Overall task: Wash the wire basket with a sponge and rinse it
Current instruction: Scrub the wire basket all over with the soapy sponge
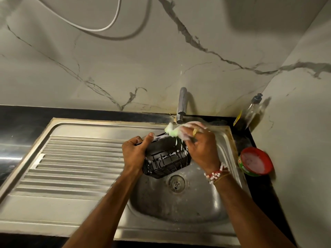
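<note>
Wire basket (165,161) black and soapy, tipped over my sink (179,208), my left hand (134,153) gripping its rim, my right hand (200,145) squeezing a green sponge (172,130) against its far edge, under the tap (181,104)

A black countertop (26,113) is carrying a steel sink unit (71,217), its ribbed drainboard (75,163) lying at 9 o'clock of the basin (179,203). A tap (181,104) is standing at the basin's 12 o'clock and a pump bottle (252,111) at 1 o'clock. An open red-rimmed tub (255,163) is sitting on the counter at 3 o'clock.
</note>
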Action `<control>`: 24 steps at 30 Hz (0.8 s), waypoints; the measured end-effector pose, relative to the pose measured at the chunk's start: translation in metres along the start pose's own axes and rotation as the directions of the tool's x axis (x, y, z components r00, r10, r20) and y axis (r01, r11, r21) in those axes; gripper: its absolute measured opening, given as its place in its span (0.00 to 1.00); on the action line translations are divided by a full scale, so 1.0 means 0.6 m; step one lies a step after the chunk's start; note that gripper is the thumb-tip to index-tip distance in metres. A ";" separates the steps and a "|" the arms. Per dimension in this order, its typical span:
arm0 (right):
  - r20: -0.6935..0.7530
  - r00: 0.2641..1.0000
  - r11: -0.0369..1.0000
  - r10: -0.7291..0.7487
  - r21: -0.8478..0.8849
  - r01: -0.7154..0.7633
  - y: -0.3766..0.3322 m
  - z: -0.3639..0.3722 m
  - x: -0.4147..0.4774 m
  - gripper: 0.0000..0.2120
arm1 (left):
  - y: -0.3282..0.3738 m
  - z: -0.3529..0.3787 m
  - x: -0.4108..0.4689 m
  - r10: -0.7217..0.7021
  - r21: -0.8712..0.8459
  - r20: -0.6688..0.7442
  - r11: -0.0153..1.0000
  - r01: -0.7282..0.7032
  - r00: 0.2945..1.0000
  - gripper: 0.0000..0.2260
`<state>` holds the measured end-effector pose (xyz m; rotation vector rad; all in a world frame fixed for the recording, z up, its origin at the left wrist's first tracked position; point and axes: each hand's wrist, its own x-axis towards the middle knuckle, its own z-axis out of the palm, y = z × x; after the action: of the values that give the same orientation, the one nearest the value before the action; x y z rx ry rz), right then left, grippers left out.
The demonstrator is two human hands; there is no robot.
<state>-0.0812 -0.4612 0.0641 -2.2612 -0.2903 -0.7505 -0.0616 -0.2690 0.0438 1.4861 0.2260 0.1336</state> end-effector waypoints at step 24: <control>-0.092 0.991 0.994 0.093 0.056 -0.089 0.029 0.005 -0.038 0.12 | -0.028 -0.051 0.008 -0.179 -0.338 0.103 0.919 0.204 0.978 0.13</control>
<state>-0.0914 -0.4711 0.0391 -2.1673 -0.1590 -0.7899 -0.0646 -0.2397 0.0247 1.1067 0.2752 -0.0369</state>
